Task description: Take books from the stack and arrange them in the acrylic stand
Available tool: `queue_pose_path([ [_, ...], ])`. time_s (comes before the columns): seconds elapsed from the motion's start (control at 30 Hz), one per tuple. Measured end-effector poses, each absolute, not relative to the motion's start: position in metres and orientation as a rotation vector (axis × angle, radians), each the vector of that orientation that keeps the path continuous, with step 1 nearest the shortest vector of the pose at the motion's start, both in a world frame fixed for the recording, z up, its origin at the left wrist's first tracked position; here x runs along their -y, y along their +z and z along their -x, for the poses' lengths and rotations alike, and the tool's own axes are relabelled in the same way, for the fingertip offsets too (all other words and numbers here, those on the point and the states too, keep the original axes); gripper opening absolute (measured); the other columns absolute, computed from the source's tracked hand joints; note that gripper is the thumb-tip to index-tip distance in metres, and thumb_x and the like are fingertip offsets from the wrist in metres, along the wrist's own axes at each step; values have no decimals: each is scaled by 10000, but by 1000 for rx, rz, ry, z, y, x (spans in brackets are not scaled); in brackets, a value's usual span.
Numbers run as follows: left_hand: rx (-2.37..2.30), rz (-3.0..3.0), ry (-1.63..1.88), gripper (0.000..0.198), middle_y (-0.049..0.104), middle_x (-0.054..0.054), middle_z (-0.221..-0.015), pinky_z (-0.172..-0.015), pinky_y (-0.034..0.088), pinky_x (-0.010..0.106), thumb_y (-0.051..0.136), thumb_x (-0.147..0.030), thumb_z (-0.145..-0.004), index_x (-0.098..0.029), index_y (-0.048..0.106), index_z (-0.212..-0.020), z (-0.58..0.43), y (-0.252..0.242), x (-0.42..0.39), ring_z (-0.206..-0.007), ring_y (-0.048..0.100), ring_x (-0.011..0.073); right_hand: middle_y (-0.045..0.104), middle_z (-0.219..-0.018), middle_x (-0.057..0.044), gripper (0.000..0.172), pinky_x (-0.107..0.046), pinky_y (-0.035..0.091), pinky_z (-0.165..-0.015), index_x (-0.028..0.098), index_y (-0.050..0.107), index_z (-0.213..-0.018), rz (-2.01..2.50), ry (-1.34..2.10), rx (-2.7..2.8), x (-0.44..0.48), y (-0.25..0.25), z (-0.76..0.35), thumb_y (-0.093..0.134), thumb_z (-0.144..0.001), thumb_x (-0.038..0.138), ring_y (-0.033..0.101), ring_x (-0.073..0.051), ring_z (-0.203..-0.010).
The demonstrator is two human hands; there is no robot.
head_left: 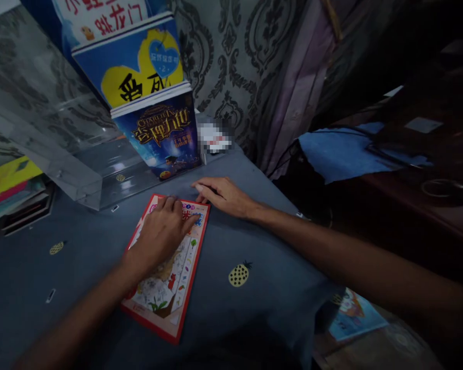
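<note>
A red-bordered picture book (pixel 181 288) lies flat and slanted on the grey-blue tablecloth. My left hand (pixel 164 226) rests on its upper cover, thumb spread to the right and the other fingers near the top edge. It hides part of the title and picture. My right hand (pixel 226 198) is at the book's upper right corner, fingers pointing left and thumb apart from them. Whether its fingertips touch the book, I cannot tell. Neither hand has anything lifted in it.
Behind my hands, a clear acrylic rack (pixel 88 185) stands beside upright books, with a dark blue book (pixel 165 139) in front. More books (pixel 19 190) are stacked at the left. The table's right edge drops beside a blue cloth (pixel 343 154); another book (pixel 355 313) lies lower down.
</note>
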State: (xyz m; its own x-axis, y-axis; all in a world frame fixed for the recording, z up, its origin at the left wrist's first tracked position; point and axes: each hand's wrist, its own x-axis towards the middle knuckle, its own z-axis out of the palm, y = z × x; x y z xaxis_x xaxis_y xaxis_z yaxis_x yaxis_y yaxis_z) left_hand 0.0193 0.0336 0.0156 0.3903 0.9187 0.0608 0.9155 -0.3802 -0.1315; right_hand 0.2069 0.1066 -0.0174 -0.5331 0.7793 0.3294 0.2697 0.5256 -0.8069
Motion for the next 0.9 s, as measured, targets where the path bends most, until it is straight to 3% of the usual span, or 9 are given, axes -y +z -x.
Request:
queue_pose_path([
  [0.13, 1619, 2526, 59, 434, 669, 177, -1179, -898, 564, 435, 552, -519, -989, -112, 659, -1095, -36, 20, -26, -1124, 620, 328, 697, -765, -22, 357, -271, 427, -705, 172, 646, -857, 865, 902, 2086, -102, -13, -208, 415, -1048, 367, 622, -151, -714],
  [0.23, 1669, 2482, 145, 379, 672, 171, -1131, -879, 562, 433, 592, -475, -972, -116, 665, -1073, -48, 21, -22, -1095, 621, 331, 679, -751, -18, 358, -275, 420, -711, 175, 628, -830, 872, 900, 2070, -99, -11, -210, 421, -1048, 370, 599, -148, -710],
  [0.43, 1749, 2425, 294, 314, 696, 178, -1083, -726, 574, 379, 502, -376, -1001, -122, 670, -1078, -64, 26, -22, -1047, 659, 327, 685, -784, -25, 340, -286, 443, -742, 184, 602, -809, 843, 949, 2004, -97, -13, -217, 414, -1039, 350, 627, -153, -740],
  [0.63, 1723, 2445, 316, 326, 728, 191, -1034, -746, 582, 383, 431, -285, -1001, -101, 700, -1003, -69, 29, -22, -1010, 697, 316, 696, -792, -27, 347, -284, 463, -742, 173, 622, -859, 825, 971, 1981, -97, -13, -218, 402, -1046, 367, 648, -152, -751],
  [0.9, 1703, 2456, 267, 335, 747, 157, -993, -641, 557, 336, 402, -233, -982, -128, 721, -976, -65, 28, -23, -895, 725, 275, 714, -808, -34, 370, -292, 460, -755, 167, 646, -863, 808, 900, 1997, -98, -11, -220, 395, -1050, 364, 657, -159, -765],
])
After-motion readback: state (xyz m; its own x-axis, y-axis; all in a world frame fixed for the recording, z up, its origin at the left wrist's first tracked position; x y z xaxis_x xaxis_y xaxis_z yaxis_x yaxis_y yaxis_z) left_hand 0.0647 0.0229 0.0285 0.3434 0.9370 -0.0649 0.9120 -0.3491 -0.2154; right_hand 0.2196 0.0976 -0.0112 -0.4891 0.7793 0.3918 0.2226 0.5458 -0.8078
